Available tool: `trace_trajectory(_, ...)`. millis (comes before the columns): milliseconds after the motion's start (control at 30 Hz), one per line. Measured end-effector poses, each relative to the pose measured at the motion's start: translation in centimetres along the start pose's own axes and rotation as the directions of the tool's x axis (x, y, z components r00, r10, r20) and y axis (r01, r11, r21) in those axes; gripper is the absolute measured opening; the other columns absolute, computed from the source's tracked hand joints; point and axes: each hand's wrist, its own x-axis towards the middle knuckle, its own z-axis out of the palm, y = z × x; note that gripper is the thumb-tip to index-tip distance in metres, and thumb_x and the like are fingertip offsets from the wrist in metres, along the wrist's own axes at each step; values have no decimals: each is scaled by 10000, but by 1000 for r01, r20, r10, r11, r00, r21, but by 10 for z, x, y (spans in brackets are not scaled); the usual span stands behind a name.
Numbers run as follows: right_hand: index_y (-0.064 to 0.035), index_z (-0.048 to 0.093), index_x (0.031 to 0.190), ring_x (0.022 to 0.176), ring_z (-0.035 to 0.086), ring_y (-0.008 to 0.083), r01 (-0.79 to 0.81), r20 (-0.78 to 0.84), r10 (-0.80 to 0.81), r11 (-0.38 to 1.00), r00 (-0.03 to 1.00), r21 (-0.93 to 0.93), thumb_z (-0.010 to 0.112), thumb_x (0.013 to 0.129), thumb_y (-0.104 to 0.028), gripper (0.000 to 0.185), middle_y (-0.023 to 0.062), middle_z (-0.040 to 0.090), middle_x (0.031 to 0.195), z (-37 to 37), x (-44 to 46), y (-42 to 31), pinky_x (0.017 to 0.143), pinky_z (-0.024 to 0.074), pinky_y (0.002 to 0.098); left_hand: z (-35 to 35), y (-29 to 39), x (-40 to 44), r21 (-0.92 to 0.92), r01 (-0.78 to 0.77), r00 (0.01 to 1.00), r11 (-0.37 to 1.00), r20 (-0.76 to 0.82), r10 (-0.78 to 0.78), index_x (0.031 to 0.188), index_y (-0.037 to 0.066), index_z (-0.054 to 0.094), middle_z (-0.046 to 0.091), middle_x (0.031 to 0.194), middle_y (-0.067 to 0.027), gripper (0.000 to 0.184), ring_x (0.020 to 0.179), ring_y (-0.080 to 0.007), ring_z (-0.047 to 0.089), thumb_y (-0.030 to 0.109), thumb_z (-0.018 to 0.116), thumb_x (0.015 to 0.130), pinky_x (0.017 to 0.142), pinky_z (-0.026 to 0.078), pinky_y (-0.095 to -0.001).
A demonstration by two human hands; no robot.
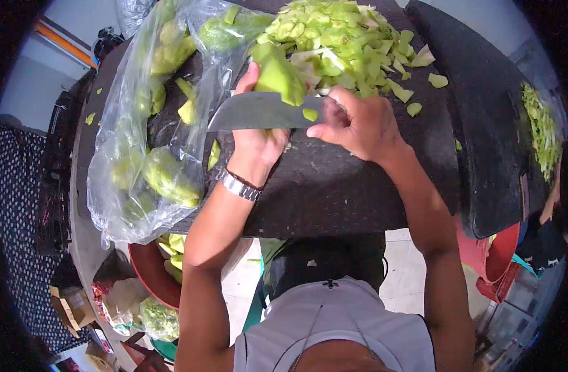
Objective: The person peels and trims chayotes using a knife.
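My left hand (259,139), with a metal watch at its wrist, holds a light green vegetable (279,73) above the dark table. In my right hand (364,124) is a wide-bladed knife (250,111), its blade pointing left across the vegetable and my left palm. The knife's handle is mostly hidden by my right fingers. A small green slice (310,115) shows against the blade. Just beyond my hands lies a large heap of green peelings and pieces (333,37).
A clear plastic bag (110,167) with several green vegetables lies on the table's left side. A dark board (482,136) stands at the right, with shredded green pieces (540,133) beyond it. Below the table are a red tub (149,276) at left and another red container (504,257) at right.
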Motion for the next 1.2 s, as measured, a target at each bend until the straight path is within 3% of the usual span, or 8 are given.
trace_trajectory(267,-110,578,791,552,675,278,-55,-67,53,998,996,-36,848,726,-610,572,34,639,621,-8,1,11,559,549,423,-1,-1,0,-67,28,999,997,22,-27,1360,8,564,684,1209,-208,604,1066,-348,687,511,530,1026,970,557,-480)
trace_trajectory(300,-80,604,879,586,664,202,-80,-1,80,995,997,-59,896,738,-392,450,20,655,671,-10,-1,9,582,526,346,-1,-1,-1,-87,42,999,995,29,-39,1364,7,559,679,1221,-211,610,1071,-354,684,514,528,1027,962,560,-484)
trace_trajectory(533,-62,644,912,611,669,196,-175,-10,174,985,985,-5,850,789,-374,394,52,655,679,-27,6,29,601,517,355,-2,1,-6,8,12,991,1000,135,-12,1297,17,579,684,1196,-180,452,1011,-346,716,373,505,1028,820,632,-509)
trace_trajectory(700,-51,670,966,620,651,197,-303,134,285,942,949,143,819,800,-361,382,69,646,679,-27,3,4,610,509,350,-22,-7,-4,-107,126,946,986,312,-87,1367,34,560,653,1316,-158,569,1145,-370,664,480,453,1031,932,571,-527)
trace_trajectory(800,-38,669,982,603,636,193,-184,128,169,975,977,122,818,796,-332,378,69,639,673,-26,0,-16,609,504,337,-20,-12,-4,-221,140,943,965,327,-62,1403,44,548,646,1344,-142,616,1176,-331,657,529,508,1024,1009,541,-491)
trace_trajectory(933,-40,658,961,579,627,192,-71,40,66,983,997,171,854,769,-289,371,54,637,668,-18,-1,-10,593,507,332,-20,-17,-5,17,18,977,1000,210,-21,1414,73,548,646,1351,-124,620,1206,-316,637,551,533,1018,1038,514,-491)
trace_trajectory(1033,-49,650,938,588,650,192,-73,33,70,992,997,98,871,754,-314,391,47,651,677,-16,-2,1,593,518,333,-32,-22,-4,-286,97,970,953,242,-26,1387,58,561,652,1329,-144,593,1201,-332,637,520,512,1018,989,539,-498)
trace_trajectory(1200,-93,623,780,602,701,265,-165,-30,167,984,985,70,837,767,-565,519,72,671,652,-19,1,15,599,558,387,-16,-15,-9,-79,92,983,993,168,-77,1361,34,570,645,1315,-189,568,1167,-360,648,429,473,964,948,559,-522)
